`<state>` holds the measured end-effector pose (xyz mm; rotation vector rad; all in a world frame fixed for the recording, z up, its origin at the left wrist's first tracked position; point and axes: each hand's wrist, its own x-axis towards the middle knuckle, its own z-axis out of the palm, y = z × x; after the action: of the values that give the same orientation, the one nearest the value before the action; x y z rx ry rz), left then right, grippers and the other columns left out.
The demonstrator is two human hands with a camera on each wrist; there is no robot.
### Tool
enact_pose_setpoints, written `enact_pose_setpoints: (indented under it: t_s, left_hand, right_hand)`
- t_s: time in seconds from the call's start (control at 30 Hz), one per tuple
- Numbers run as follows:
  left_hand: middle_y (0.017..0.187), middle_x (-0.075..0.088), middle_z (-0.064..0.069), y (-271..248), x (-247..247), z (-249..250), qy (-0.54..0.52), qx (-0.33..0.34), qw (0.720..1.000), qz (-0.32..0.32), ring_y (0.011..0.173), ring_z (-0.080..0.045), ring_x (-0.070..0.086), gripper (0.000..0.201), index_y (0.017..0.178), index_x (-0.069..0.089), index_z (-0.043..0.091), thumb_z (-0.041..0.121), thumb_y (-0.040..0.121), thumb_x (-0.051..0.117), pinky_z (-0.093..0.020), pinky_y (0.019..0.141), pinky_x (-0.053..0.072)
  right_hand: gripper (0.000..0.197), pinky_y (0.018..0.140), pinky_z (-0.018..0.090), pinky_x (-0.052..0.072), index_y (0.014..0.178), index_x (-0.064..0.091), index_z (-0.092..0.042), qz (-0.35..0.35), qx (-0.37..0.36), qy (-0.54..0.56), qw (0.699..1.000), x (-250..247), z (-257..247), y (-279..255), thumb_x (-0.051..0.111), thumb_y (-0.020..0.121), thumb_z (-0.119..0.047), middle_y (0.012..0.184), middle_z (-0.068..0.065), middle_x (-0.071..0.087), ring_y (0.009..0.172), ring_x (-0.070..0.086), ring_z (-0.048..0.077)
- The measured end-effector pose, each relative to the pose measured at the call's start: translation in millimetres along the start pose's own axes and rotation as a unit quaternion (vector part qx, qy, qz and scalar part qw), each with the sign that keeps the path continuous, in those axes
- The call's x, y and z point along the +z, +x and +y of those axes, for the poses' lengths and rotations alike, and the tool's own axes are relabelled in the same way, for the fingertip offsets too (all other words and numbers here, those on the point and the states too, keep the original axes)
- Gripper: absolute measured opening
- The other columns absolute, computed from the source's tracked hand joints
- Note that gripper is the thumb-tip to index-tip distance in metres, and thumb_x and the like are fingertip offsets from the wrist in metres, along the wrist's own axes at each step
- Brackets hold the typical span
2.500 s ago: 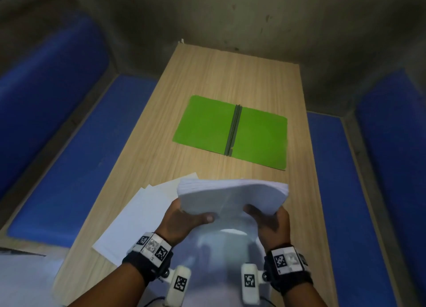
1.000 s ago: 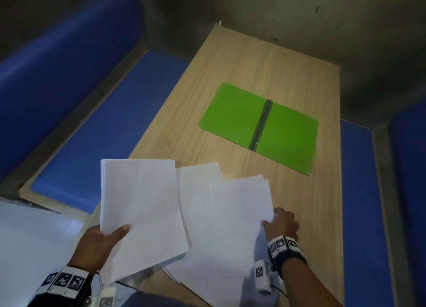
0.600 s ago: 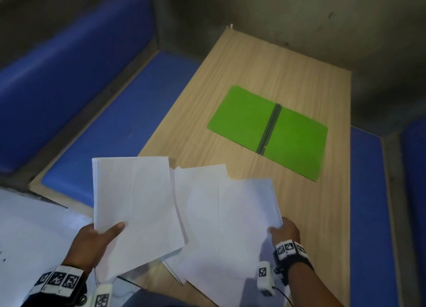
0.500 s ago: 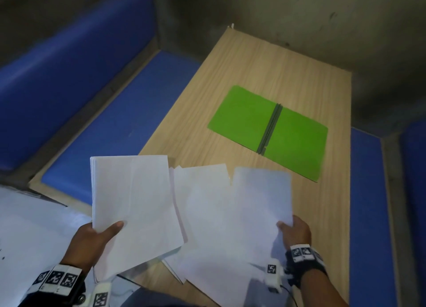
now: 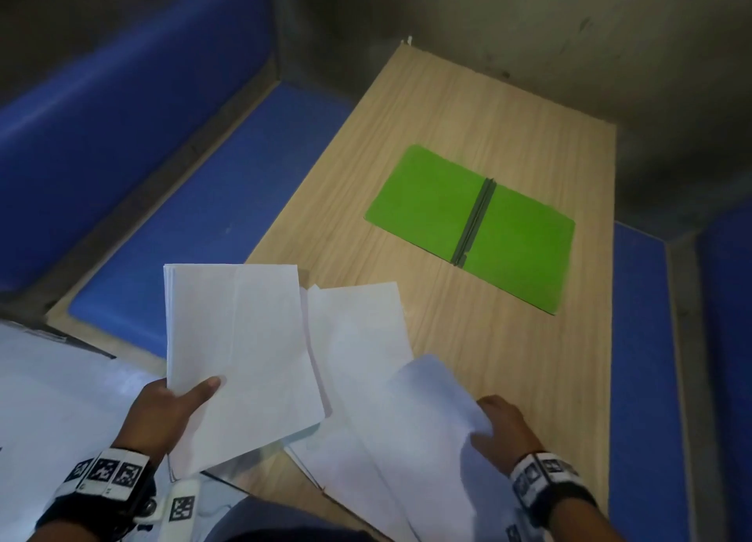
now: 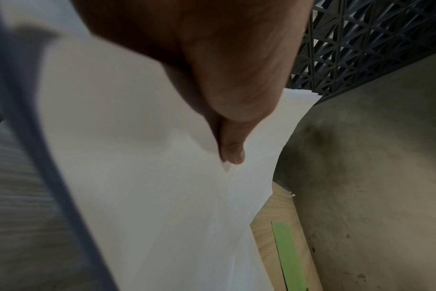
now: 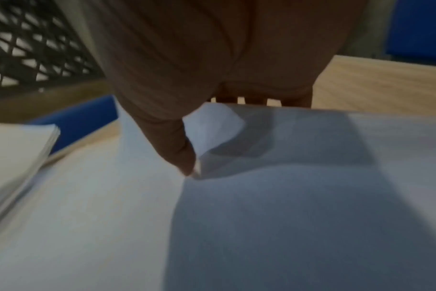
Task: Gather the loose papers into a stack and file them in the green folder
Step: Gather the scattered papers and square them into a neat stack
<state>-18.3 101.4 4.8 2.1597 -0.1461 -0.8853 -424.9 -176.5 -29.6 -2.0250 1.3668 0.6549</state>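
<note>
Midway through gathering, by the look of it: left hand (image 5: 162, 409) clamped on the near corner of the gathered stack (image 5: 240, 350), thumb on top and the other fingers hidden beneath, lifted off the counter (image 5: 468, 105) and tilted toward the body, presumably to free the surface and leave a top face ready for more sheets. Right hand (image 5: 502, 427) pinching the edge of 1 curled sheet (image 5: 431, 395), thumb over and fingers (image 7: 239, 99) under, the corner buckled upward as seen from the right wrist, likely peeled up for transfer across to the stack. Further loose papers (image 5: 358, 330) fanned flat underneath, overlapping, just beside the held stack, their number unclear. Green folder (image 5: 468, 226) spread open and flat farther along the counter, spine up the middle, well apart from the papers, evidently laid ready to receive them. Filing not yet begun. Risk, judged from the 1-corner grip: sagging or sliding sheets unless squared first.
</note>
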Motion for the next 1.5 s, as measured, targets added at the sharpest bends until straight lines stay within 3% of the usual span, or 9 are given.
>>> enact_pose_setpoints:
  t_s: [0.13,0.33,0.43,0.67,0.8,0.97,1.17,1.37,1.5]
  left_hand:
    - [0.084,0.073,-0.015,5,-5,-7,0.000,-0.006,1.000,0.010,0.079,-0.034,0.068,0.035,0.094,0.069,0.002,0.033,0.082,0.080,-0.041,0.070,0.053]
    - [0.087,0.073,-0.018,7,-22,-13,-0.018,-0.009,0.999,0.043,0.081,-0.037,0.068,0.038,0.096,0.070,0.000,0.034,0.083,0.079,-0.048,0.079,0.054]
    - [0.091,0.072,-0.021,12,-37,-17,-0.037,-0.017,0.997,0.066,0.083,-0.037,0.067,0.038,0.099,0.069,-0.001,0.032,0.083,0.079,-0.047,0.080,0.053]
    - [0.090,0.073,-0.023,17,-55,-39,-0.028,-0.031,0.995,0.091,0.081,-0.037,0.067,0.040,0.096,0.071,-0.003,0.034,0.082,0.079,-0.049,0.081,0.055]
    - [0.085,0.073,-0.021,16,-51,-49,-0.026,-0.040,0.995,0.089,0.080,-0.037,0.068,0.041,0.095,0.072,-0.003,0.035,0.082,0.079,-0.050,0.080,0.056]
    - [0.088,0.073,-0.021,17,-48,-53,-0.038,-0.048,0.995,0.083,0.079,-0.034,0.066,0.041,0.098,0.072,-0.003,0.035,0.083,0.079,-0.041,0.073,0.053]
    - [0.090,0.072,-0.019,18,-51,-54,-0.048,-0.054,0.994,0.079,0.079,-0.030,0.065,0.039,0.102,0.072,-0.002,0.033,0.084,0.078,-0.037,0.071,0.050]
    - [0.093,0.071,-0.020,22,-54,-54,-0.052,-0.057,0.994,0.080,0.084,-0.032,0.065,0.039,0.105,0.071,-0.001,0.031,0.085,0.078,-0.041,0.082,0.051]
    - [0.093,0.073,-0.021,24,-54,-56,-0.053,-0.058,0.994,0.082,0.085,-0.033,0.066,0.039,0.103,0.072,0.000,0.034,0.083,0.078,-0.044,0.085,0.053]
  right_hand:
    - [0.069,0.087,0.037,0.048,0.115,0.042,-0.031,0.015,0.028,-0.014,0.999,17,-28,-6,0.078,0.060,-0.051,0.117,-0.007,0.042,0.109,0.052,0.023]
    - [0.013,0.079,0.027,0.052,0.088,0.063,-0.027,-0.008,0.004,0.042,0.999,21,-47,-12,0.067,0.076,-0.026,0.095,-0.001,0.068,0.091,0.066,0.021]
    - [0.017,0.057,0.013,0.043,0.077,0.064,-0.027,-0.015,-0.030,0.140,0.990,4,-56,-15,0.079,0.070,-0.020,0.079,-0.006,0.067,0.073,0.061,0.009]
    - [0.016,0.060,0.025,0.048,0.078,0.068,-0.020,0.035,-0.026,0.235,0.971,-13,-115,15,0.082,0.069,-0.022,0.079,-0.005,0.070,0.078,0.067,0.018]
    - [0.063,0.076,0.031,0.051,0.106,0.064,-0.008,0.081,0.031,0.119,0.989,4,-154,47,0.080,0.062,-0.050,0.114,0.009,0.060,0.103,0.060,0.030]
    - [0.083,0.083,0.039,0.054,0.128,0.038,-0.009,0.119,0.092,0.232,0.961,11,-192,50,0.088,0.062,-0.021,0.123,0.016,0.052,0.105,0.059,0.035]
    - [0.010,0.078,0.029,0.050,0.095,0.063,-0.008,0.149,0.017,0.307,0.940,15,-196,56,0.064,0.086,-0.007,0.091,0.005,0.067,0.088,0.065,0.026]
    - [0.017,0.058,0.023,0.044,0.083,0.060,-0.016,0.117,-0.051,0.153,0.980,-7,-191,64,0.048,0.090,-0.006,0.068,-0.014,0.060,0.066,0.059,0.017]
    - [0.008,0.068,0.033,0.057,0.089,0.061,-0.014,0.069,-0.048,0.079,0.993,-6,-192,78,0.054,0.090,-0.017,0.075,-0.011,0.061,0.071,0.063,0.019]
